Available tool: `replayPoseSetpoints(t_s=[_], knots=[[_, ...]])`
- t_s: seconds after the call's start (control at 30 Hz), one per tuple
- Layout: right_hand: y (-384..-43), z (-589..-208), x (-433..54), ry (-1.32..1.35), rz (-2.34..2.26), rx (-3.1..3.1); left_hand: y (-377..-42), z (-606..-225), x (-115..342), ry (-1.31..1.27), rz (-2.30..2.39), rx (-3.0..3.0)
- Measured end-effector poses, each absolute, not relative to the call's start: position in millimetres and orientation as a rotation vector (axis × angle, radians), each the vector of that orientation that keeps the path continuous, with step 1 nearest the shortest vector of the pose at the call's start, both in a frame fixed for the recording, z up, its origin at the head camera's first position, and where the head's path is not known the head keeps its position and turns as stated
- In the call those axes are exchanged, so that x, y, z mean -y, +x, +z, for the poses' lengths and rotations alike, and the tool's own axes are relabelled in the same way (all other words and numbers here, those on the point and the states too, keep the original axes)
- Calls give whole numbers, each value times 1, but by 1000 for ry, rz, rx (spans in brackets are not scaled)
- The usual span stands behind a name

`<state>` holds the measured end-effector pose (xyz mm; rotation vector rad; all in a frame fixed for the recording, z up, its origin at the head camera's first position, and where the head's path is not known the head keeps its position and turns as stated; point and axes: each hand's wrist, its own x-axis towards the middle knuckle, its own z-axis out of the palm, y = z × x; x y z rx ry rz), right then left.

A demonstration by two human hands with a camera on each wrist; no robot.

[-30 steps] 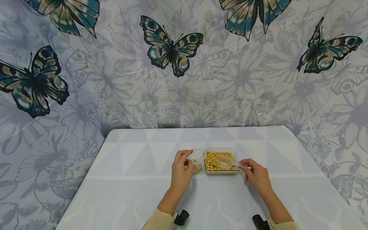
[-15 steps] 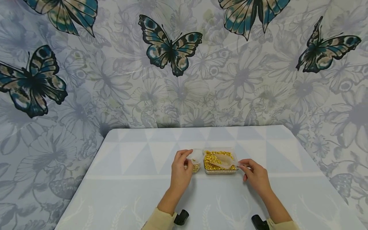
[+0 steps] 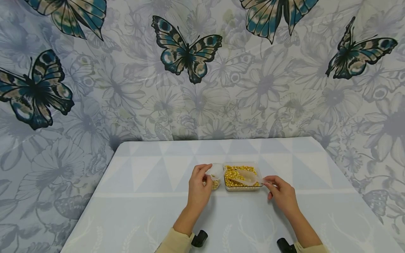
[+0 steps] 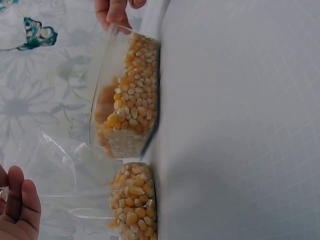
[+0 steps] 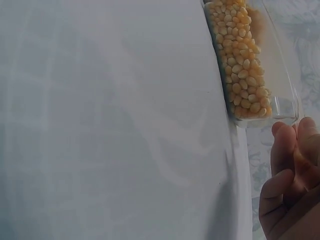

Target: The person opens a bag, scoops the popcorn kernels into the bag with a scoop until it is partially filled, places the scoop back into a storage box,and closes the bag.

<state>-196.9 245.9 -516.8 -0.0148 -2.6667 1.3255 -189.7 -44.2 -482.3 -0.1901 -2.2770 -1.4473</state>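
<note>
A clear rectangular container [image 3: 243,189] of yellow corn kernels [image 3: 232,173] stands mid-table. On the kernels lies a translucent scoop [image 3: 249,178], its bowl tilted and partly sunk among them. My right hand [image 3: 281,193] pinches the scoop's handle at the container's right rim. Just left of the container, my left hand [image 3: 199,186] pinches the top of a clear plastic bag [image 3: 216,170] and keeps it upright. Corn kernels [image 4: 132,205] fill the bag's bottom, which rests on the table in the left wrist view. In the right wrist view, fingers hide most of the scoop's handle.
The table [image 3: 142,218] has a pale cover with triangles and antlers. Behind it hangs a floral cloth [image 3: 202,105] with butterflies. A black device [image 3: 200,239] sits at the left wrist, another black device [image 3: 285,245] at the right.
The scoop has turned in the container: its bowl faced up more before and is now tilted toward its side. The right hand shifted slightly; the left hand and bag stay nearly still.
</note>
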Motion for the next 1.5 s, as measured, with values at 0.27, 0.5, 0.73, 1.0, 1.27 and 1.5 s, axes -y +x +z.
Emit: replayPoseSetpoints(t_s=[0.27, 0.5, 0.73, 1.0, 1.27, 1.5], knots=[[-195, -517, -248, -25, 1348, 2661, -190, -483, 44, -212, -1459, 2266], [-193, -513, -250, -25, 1343, 2612, -190, -484, 44, -214, -1448, 2272], [-191, -504, -250, -17, 1348, 2584, -189, -484, 44, -200, -1461, 2273], [-189, -495, -250, -31, 1322, 2565, -190, -485, 45, -226, -1445, 2247], [-188, -484, -249, -76, 1303, 2575, -191, -485, 46, -232, -1439, 2243], [-186, -469, -245, -55, 1344, 2538, -191, -485, 45, -220, -1452, 2241]])
